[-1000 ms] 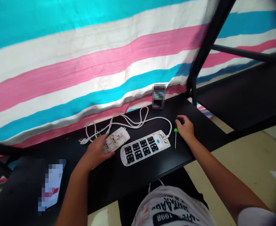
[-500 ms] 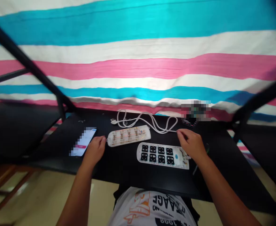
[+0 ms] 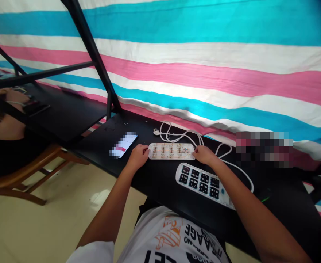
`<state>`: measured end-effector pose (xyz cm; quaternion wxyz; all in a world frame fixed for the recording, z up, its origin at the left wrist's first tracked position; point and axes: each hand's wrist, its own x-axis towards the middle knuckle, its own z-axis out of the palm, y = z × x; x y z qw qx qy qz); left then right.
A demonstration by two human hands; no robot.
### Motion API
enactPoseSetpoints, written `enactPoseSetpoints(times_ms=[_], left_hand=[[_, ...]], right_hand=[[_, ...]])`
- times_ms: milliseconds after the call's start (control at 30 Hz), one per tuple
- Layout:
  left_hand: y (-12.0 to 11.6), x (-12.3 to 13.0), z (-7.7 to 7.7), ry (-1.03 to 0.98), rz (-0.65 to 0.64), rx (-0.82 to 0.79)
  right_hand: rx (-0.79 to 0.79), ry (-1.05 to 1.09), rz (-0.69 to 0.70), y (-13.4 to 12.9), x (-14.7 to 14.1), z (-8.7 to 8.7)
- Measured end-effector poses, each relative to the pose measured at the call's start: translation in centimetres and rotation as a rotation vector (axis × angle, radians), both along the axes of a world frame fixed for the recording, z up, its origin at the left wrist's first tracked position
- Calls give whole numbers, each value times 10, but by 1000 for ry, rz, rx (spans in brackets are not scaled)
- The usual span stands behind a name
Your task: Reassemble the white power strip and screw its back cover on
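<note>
On the black table lies an open power strip in two halves. The white half with brass contact strips and wires (image 3: 167, 156) is held at both ends. My left hand (image 3: 139, 157) grips its left end, fingers closed. At its right end my right hand (image 3: 204, 155) pinches the edge. Nearer to me, partly under my right forearm, is the other white half with black socket inserts (image 3: 199, 185). A white power cord (image 3: 246, 171) loops behind the halves and runs round to the right, its plug (image 3: 156, 132) resting at the back.
A lit phone (image 3: 126, 143) lies left of my left hand. Black metal frame bars (image 3: 91, 51) rise at the table's left end, before a striped cloth (image 3: 177, 69). Farther left are another person's arm (image 3: 11, 122) and a wooden chair (image 3: 23, 180). A blurred-out patch covers the right back.
My right hand has left the cord and gone to the contact half's right end. That half now lies straighter between both hands. The cord has shifted right, and the view has turned left.
</note>
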<state>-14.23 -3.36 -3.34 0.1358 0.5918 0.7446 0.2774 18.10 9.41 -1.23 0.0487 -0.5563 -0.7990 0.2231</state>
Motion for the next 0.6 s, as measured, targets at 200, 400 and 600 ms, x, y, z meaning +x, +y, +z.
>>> enactPoseSetpoints(times_ms=[200, 400, 600], left_hand=[[-8, 7, -7, -115, 25, 41], [-18, 11, -4, -221, -4, 59], [-18, 7, -3, -246, 7, 50]], right_hand=[[-21, 167, -69, -2, 9, -1], [-149, 426, -114, -6, 12, 11], [-169, 580, -114, -17, 10, 27]])
